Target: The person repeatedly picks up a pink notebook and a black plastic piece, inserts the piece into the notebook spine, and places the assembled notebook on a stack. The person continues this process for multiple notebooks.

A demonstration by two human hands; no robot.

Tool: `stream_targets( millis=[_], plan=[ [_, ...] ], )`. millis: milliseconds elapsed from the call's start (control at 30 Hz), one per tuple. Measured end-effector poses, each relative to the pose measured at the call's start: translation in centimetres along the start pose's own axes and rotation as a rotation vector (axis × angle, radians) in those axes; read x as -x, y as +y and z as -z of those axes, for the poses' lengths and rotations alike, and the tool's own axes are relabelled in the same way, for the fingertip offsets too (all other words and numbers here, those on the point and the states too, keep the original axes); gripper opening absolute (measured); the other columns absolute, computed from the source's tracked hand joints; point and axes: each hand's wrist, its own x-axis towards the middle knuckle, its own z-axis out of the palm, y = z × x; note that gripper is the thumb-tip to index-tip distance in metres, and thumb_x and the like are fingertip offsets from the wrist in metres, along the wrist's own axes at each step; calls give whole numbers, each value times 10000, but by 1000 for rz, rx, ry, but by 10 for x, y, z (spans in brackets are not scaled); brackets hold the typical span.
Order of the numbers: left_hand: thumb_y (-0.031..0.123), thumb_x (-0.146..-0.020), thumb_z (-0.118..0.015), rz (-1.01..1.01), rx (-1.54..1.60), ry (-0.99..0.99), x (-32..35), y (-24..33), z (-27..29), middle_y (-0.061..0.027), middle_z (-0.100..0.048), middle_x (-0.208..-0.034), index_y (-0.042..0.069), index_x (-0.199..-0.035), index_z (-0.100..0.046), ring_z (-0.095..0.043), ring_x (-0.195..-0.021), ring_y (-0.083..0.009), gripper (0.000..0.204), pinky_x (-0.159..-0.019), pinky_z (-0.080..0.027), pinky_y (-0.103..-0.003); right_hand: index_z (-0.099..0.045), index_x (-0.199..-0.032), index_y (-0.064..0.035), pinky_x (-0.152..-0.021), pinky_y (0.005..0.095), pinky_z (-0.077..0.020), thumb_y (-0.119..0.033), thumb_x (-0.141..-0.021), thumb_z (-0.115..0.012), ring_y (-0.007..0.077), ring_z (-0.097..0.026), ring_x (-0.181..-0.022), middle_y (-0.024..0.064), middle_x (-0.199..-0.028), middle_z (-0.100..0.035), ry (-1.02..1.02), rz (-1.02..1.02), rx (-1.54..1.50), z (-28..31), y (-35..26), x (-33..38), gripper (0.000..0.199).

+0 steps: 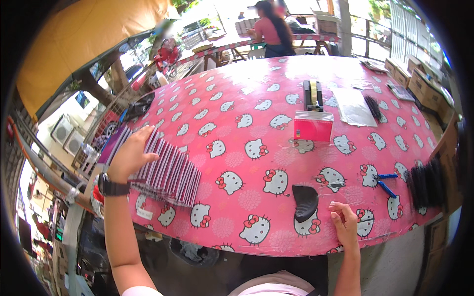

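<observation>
At the left of the table, my left hand (132, 154) rests with fingers stretched out over a long leaning row of thin purple-edged notebooks (170, 170). Its thumb sticks out to the right, and I see no grip on any single notebook. My right hand (344, 224) is at the near edge, fingers loosely bent and apart, with nothing visible in it. Just left of it lies a black crescent-shaped piece (306, 203) whose kind I cannot make out. Farther back stands a small stack of pink-covered notebooks (313, 128).
Behind the pink stack is a tape dispenser (313, 96), beside a white sheet (353, 106) and thin black strips (373, 108). Blue-handled pliers (387, 184) lie at the right, near a dense black bundle (425, 183). Cardboard boxes (427, 91) line the right side. A person (271, 32) sits at another table.
</observation>
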Motion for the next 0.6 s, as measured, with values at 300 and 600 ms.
stream_targets(
  millis=[300,600],
  plan=[
    [113,-805,-678,-674,452,264,-123,246,-108,-92,-676,-1008,55,-1013,-684,-604,-998,-265,217,-868,-497,-387,-655,-1003,-11,-675,299,-497,-153,-860,-658,218,-626,-835,106,-920,-660,-37,-17,40,8,-3,-6,202],
    [99,-815,-648,-479,504,455,-222,355,-205,-82,-670,-987,55,-984,-693,-604,-984,-276,181,-863,-495,-393,-634,-947,-30,-703,359,-491,-125,-824,-674,269,-604,-801,106,-831,-636,-2,105,13,7,5,-7,160]
  ],
)
